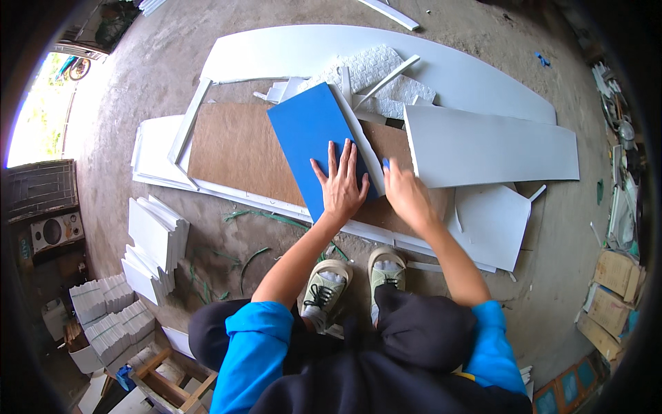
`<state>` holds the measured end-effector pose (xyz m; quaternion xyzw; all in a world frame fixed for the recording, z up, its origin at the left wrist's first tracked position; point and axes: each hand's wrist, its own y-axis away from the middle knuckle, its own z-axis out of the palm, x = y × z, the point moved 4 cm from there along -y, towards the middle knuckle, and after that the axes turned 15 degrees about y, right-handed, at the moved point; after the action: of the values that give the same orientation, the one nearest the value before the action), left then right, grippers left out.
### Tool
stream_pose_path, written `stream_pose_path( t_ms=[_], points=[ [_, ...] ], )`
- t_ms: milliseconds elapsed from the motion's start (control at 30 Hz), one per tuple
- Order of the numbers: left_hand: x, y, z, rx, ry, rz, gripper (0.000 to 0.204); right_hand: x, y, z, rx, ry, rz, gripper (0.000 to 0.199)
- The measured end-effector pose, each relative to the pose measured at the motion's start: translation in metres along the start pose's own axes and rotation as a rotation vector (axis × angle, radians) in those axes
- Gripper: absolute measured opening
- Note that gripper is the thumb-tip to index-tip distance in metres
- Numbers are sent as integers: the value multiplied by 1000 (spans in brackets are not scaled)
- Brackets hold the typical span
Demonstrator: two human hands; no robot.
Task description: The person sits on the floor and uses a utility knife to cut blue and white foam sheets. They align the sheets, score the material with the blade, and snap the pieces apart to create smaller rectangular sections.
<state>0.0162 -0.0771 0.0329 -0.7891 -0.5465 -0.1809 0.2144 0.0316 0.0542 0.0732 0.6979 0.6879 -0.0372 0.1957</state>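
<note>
Well to the left of the left hand and closer to the body, a wooden crate (155, 361) with open slats holds pale, crumpled material. Just beyond it, bundled white sheets (110, 303) sit in rows, squared off as if to keep the pieces together. Between these bundles and the left hand, a pile of white panels (156, 231) leans on the floor, edges fanned out and slightly staggered.

The brown board (241, 148) starts left of the left hand and runs beneath both hands, apparently serving as a firm bed over the white sheets under it. Across it, set at a slant, lies the blue board (303, 131). The left hand (341, 183) presses on its lower half, palm down and fingers spread, gripping nothing; that broad contact seems meant to stop the board sliding. A pale strip (364, 148) shows along the blue board's right edge, between the two hands.

Just past that strip, the right hand (408, 196) is curled around a small blue-tipped tool (386, 163); blur hides its shape, though it may be a cutter. Right of this hand and slightly ahead of it, a large white panel (493, 148) overlaps the brown board's end, probably laid aside there.
</note>
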Motion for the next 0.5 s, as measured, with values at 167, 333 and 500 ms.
stream_pose_path(
  t_ms=[167,333,500],
  points=[
    [-10,-7,-6,61,-21,47,56,-15,-108,19,138,-4,-151,26],
    [-15,-7,-6,99,78,-42,52,-34,-171,20,112,41,-134,26],
    [-18,-7,-6,66,71,-65,51,-49,-200,28,64,80,-89,27]
  ],
)
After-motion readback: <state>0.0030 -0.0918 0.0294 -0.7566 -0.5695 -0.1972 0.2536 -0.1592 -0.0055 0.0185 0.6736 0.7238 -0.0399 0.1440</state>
